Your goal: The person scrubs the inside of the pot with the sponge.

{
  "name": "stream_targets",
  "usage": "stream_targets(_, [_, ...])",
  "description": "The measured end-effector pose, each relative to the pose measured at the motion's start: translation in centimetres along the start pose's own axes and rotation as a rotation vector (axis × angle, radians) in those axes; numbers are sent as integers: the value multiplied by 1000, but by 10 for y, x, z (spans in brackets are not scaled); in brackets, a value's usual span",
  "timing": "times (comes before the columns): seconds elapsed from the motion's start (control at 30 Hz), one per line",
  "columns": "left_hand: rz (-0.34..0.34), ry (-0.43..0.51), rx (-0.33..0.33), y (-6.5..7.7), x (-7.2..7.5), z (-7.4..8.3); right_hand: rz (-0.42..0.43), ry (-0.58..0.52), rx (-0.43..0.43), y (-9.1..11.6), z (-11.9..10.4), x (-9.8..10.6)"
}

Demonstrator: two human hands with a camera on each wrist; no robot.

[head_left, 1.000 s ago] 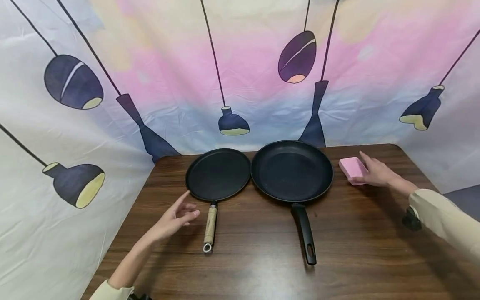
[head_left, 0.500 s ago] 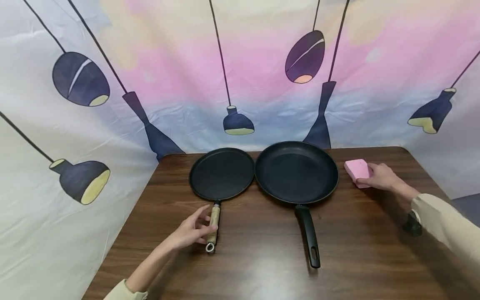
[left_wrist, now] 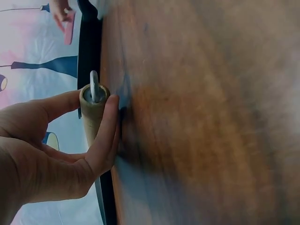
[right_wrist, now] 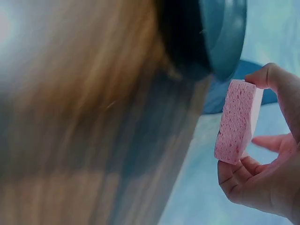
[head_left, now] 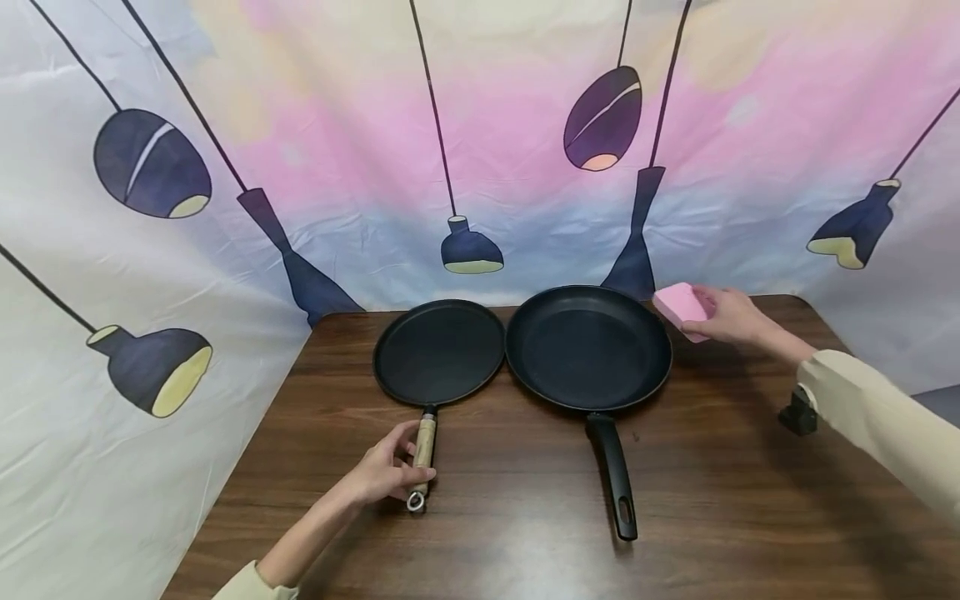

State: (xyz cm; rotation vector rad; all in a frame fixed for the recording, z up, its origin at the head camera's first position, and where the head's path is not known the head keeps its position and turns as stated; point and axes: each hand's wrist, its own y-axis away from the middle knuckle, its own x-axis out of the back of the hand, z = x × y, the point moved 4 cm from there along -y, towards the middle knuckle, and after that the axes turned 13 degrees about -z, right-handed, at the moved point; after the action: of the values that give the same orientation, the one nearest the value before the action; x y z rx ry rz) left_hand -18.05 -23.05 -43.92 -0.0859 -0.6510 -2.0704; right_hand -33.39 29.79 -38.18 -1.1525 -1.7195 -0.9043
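A soft glare pools toward the front of the brown, round-cornered wooden tabletop (head_left: 517, 533), shadow under the cream cloth right sleeve (head_left: 870, 417); wrist views look dimmer, bluish, wood smeared, the pink porous block sponge (right_wrist: 236, 123) crisper.

The frying pan (head_left: 588, 348) lies over toward the far edge of the table (head_left: 517, 517), its handle (head_left: 615, 483) pointing to the person. Right alongside, on the pan's left as the person faces it, is the griddle (head_left: 439, 352), so close I can't tell whether the rims touch. The griddle's handle (head_left: 425, 442) points to the person too, nearer than the pan and to its left, with the left hand (head_left: 386, 471) around it. Just off the pan's right rim, toward its far side, the sponge (head_left: 678, 307) is up off the table in the right hand (head_left: 731, 317). Behind the pan hangs a cloth (head_left: 525, 150).
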Motion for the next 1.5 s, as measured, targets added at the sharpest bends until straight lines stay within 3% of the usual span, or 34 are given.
stream_targets(0.43, [-40, -47, 28, -2, 0, 2, -46, -28, 206, -40, -115, -12])
stream_targets(0.63, [-44, -60, 24, -3, 0, 1, -113, -43, 304, -67, -166, -33])
stream_targets(0.87, [-44, -72, 26, -4, 3, 2, -258, 52, 395, -101, -230, -68])
stream_targets(1.1, [-57, -62, 22, -6, 2, -1, -416, 253, 407, -134, -264, -105])
stream_targets(1.23, [-54, -54, 18, -7, 2, 0, -532, 255, 344, -140, -275, -122])
stream_targets(1.5, [-34, -53, 31, -7, 5, 2, -499, 272, 312, -138, -293, -135])
